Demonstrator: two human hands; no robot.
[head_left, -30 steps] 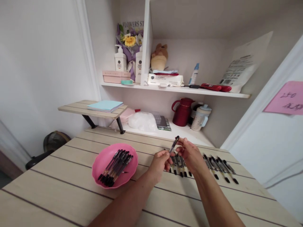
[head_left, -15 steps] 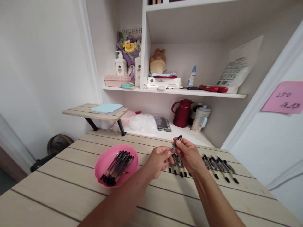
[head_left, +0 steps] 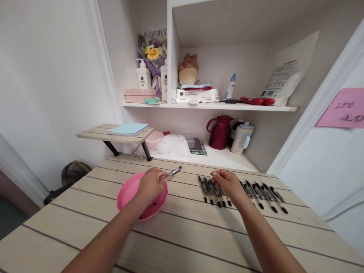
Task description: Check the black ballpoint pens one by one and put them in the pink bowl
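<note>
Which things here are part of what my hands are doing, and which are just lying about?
In use:
pen in the left hand
pink bowl under that hand
laid-out pens near the right hand

Just lying about:
blue-topped paper stack
red jug
plush toy
pink box

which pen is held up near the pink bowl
The pen in the left hand, black end jutting right; the pens grouped farther right lie on the table.
</note>
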